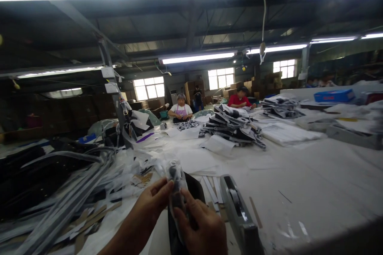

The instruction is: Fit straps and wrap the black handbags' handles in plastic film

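Note:
Both hands grip a narrow dark item in a clear plastic wrapper (pixel 177 175) at the front middle; what is inside cannot be made out. My left hand (pixel 154 201) pinches its left edge between thumb and fingers. Lower on the right side, my right hand (pixel 200 219) has its thumb and fingers closed on the same wrapper. Beneath the hands lies a black flat piece (pixel 194 187), partly hidden by them. Just to the right stands a grey tape dispenser (pixel 242 217), with a roll of tape in it.
Long grey strips (pixel 72 191) and cardboard scraps (pixel 92 217) cover the left side. Further back is a heap of black-and-white pieces (pixel 233 125) on the white table (pixel 299 175). A blue box (pixel 334 95) sits at far right. Two people work across the table; another stands behind.

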A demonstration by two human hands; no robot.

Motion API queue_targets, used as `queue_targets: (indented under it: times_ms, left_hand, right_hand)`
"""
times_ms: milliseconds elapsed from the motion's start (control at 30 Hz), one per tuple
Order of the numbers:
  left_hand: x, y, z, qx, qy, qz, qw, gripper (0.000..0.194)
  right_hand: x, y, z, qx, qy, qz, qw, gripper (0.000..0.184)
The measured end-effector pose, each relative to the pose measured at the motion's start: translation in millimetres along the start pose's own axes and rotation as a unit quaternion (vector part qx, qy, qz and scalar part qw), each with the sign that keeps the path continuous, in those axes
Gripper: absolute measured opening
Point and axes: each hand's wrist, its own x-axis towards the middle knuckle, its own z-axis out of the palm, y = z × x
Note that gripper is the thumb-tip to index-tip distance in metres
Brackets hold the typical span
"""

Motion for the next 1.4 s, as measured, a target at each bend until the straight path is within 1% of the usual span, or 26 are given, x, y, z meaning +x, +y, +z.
queue_targets:
  times_ms: [233, 300, 433, 533, 600, 667, 767, 867, 933, 1000, 1067, 1167, 1233, 1300, 1400]
  left_hand:
    - [-8, 1, 4.3, -0.005, 0.017, 0.002, 1.000, 0.025]
    - [-9, 2, 3.2, -0.005, 0.009, 0.000, 1.000, 0.022]
    - [-8, 6, -2.9, 0.006, -0.007, 0.007, 1.000, 0.023]
    - [4, 15, -10.6, 0.031, 0.023, 0.023, 0.999, 0.026]
    - [16, 25, -14.9, 0.044, 0.055, 0.032, 0.997, 0.027]
    - [27, 35, -17.0, 0.046, 0.071, 0.037, 0.996, 0.027]
    - [33, 43, -15.9, 0.049, 0.058, 0.038, 0.996, 0.030]
    - [23, 36, -15.9, 0.060, 0.044, 0.024, 0.997, 0.035]
    - [14, 28, -19.4, 0.065, 0.041, 0.008, 0.997, 0.037]
    - [7, 20, -25.3, 0.064, 0.045, -0.005, 0.997, 0.038]
    - [3, 16, -31.2, 0.058, 0.060, -0.007, 0.996, 0.040]
    - [2, 16, -35.7, 0.054, 0.081, -0.004, 0.995, 0.043]
    - [2, 18, -35.4, 0.058, 0.079, -0.004, 0.995, 0.044]
    - [3, 20, -34.2, 0.062, 0.071, 0.003, 0.996, 0.044]
    - [3, 20, -33.7, 0.070, 0.059, 0.014, 0.996, 0.042]
  right_hand:
    - [-4, -3, 5, -0.027, 0.001, -0.031, 0.999, 0.036]
    - [-6, -2, 6, 0.005, 0.005, -0.033, 0.999, 0.036]
    - [-18, 10, 7, 0.135, 0.036, -0.014, 0.990, 0.039]
    - [-36, 19, 7, 0.159, 0.049, 0.019, 0.986, 0.037]
    - [-48, 24, 5, 0.153, 0.025, 0.029, 0.988, 0.033]
    - [-58, 29, 0, 0.139, -0.014, 0.034, 0.990, 0.028]
    - [-66, 46, -19, 0.097, -0.062, 0.082, 0.990, 0.021]
    - [-71, 71, -47, 0.028, -0.093, 0.168, 0.981, 0.020]
    - [-73, 87, -62, -0.047, -0.150, 0.217, 0.963, 0.022]
    - [-75, 99, -68, -0.121, -0.219, 0.247, 0.936, 0.023]
    - [-75, 105, -62, -0.169, -0.265, 0.259, 0.913, 0.025]
    - [-70, 110, -36, -0.211, -0.299, 0.279, 0.888, 0.023]
    - [-65, 115, -16, -0.246, -0.315, 0.302, 0.866, 0.019]
    - [-58, 120, -1, -0.275, -0.330, 0.327, 0.842, 0.020]
    - [-50, 129, 8, -0.291, -0.360, 0.354, 0.812, 0.022]
